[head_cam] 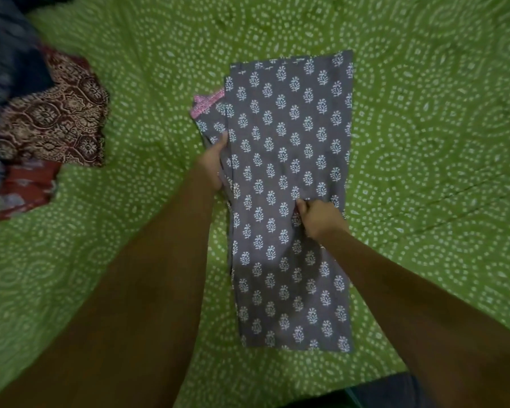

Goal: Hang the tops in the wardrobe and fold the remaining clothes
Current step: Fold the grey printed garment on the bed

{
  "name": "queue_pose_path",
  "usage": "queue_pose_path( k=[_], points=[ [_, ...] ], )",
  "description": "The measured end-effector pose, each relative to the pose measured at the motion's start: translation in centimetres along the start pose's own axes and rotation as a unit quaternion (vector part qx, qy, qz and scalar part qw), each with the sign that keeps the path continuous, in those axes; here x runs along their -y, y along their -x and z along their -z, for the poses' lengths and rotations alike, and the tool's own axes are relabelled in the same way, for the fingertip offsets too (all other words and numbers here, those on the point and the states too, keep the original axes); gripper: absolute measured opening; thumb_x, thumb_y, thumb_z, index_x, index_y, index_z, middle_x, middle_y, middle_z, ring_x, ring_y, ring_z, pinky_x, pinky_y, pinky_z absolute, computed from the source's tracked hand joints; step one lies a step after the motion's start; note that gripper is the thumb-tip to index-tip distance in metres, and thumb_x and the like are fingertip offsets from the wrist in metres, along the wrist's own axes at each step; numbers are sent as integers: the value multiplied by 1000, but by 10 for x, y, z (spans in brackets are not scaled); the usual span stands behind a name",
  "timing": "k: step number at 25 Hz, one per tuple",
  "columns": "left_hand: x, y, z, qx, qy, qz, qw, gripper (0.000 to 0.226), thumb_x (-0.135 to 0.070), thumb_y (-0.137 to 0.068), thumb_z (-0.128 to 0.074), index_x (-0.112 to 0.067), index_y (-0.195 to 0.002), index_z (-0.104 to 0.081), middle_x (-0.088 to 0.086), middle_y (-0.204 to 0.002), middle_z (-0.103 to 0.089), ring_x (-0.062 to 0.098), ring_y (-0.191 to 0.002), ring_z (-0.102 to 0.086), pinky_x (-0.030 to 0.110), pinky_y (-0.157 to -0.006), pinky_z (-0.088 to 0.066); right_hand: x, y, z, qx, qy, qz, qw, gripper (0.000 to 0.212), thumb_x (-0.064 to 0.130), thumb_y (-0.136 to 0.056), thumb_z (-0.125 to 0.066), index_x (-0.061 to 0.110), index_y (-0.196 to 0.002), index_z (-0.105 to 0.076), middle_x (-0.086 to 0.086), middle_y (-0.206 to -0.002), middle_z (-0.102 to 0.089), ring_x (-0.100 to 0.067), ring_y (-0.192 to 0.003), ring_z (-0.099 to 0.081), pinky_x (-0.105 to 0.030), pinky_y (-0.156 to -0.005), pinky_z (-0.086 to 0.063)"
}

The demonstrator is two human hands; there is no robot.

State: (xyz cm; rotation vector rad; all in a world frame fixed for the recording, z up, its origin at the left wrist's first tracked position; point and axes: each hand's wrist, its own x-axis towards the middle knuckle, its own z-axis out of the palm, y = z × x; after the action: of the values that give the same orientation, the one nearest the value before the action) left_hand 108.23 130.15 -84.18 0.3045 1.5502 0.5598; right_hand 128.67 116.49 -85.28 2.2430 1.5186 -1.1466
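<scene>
The grey printed garment (pixel 289 184) lies flat on the green bedspread (pixel 424 142) in front of me, already doubled lengthwise into a long strip, a pink-edged corner poking out on the left. My left hand (pixel 214 164) grips its left edge; my right hand (pixel 318 217) pinches the cloth near the middle. I judge this piece half folded. A heap of other clothes (pixel 50 113) waits at the far left, not yet sorted; no wardrobe is in view.
</scene>
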Motion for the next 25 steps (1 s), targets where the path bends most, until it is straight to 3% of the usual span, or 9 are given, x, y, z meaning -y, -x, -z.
queue_pose_path(
  k=[2, 5, 8, 10, 13, 17, 21, 23, 25],
  points=[
    [-33, -14, -3, 15, 34, -21, 999, 35, -42, -90, -61, -9, -99, -69, 13, -94, -73, 27, -84, -71, 43, -77, -57, 3, -2, -4, -14, 4, -11, 1000, 60, 47, -102, -20, 6, -103, -63, -23, -108, -65, -39, -103, -60, -43, -88, -46],
    [-50, -30, 31, -17, 114, -83, 990, 52, -50, -87, -60, -10, -120, -63, 12, -114, -69, 29, -104, -66, 43, -83, -55, 2, 4, -7, -50, 20, -28, 998, 57, 48, -102, -19, 10, -109, -61, -20, -110, -65, -39, -108, -57, -44, -94, -41],
    [-27, -44, 112, -175, 70, -153, 970, 77, -71, -66, -68, -25, -126, -56, -2, -124, -63, 17, -109, -63, 39, -92, -52, 9, 17, -16, -89, 32, -49, 994, 51, 46, -102, -21, 13, -106, -61, -19, -105, -67, -36, -106, -59, -41, -99, -36],
    [-19, -11, 149, -241, 16, -172, 955, 88, -78, -57, -70, -24, -125, -57, -8, -116, -63, 10, -99, -63, 34, -89, -52, 13, 26, -24, -111, -29, -70, 991, 48, 44, -102, -24, 11, -104, -59, -20, -103, -66, -38, -99, -61, -42, -88, -41],
    [8, 32, 187, -319, -56, -220, 920, 48, -55, -76, -71, -17, -102, -56, -2, -93, -55, 10, -84, -52, 26, -78, -47, 32, 45, -36, -211, -42, -54, 975, 35, 36, -101, -35, 6, -105, -54, -22, -101, -63, -40, -91, -60, -43, -75, -44],
    [39, 38, 237, -336, -179, -263, 886, 14, -21, -88, -66, -8, -83, -61, 6, -70, -56, 26, -73, -55, 33, -68, -43, 92, 67, -58, -317, 44, 116, 940, 25, 31, -95, -48, 8, -106, -48, -17, -104, -53, -33, -90, -52, -43, -76, -41],
    [47, 36, 265, -280, -195, -260, 903, 7, -18, -86, -67, -12, -89, -64, 10, -78, -63, 33, -74, -63, 40, -65, -51, 158, 71, -84, -288, 114, 287, 906, 29, 34, -92, -54, 15, -114, -49, -10, -109, -55, -29, -89, -54, -39, -74, -44],
    [49, 38, 271, -250, -186, -259, 914, 9, -15, -85, -68, -16, -90, -61, 9, -78, -62, 33, -73, -63, 39, -62, -52, 190, 67, -86, -207, 118, 322, 916, 44, 39, -96, -47, 13, -131, -46, -11, -129, -50, -32, -109, -51, -44, -88, -41],
    [51, 36, 276, -231, -150, -258, 926, 13, -11, -83, -69, -18, -87, -59, 1, -70, -60, 23, -65, -61, 32, -56, -50, 225, 60, -88, -102, 139, 322, 931, 72, 51, -95, -43, 12, -150, -19, -11, -154, -24, -32, -139, -26, -48, -113, -20]
  ],
)
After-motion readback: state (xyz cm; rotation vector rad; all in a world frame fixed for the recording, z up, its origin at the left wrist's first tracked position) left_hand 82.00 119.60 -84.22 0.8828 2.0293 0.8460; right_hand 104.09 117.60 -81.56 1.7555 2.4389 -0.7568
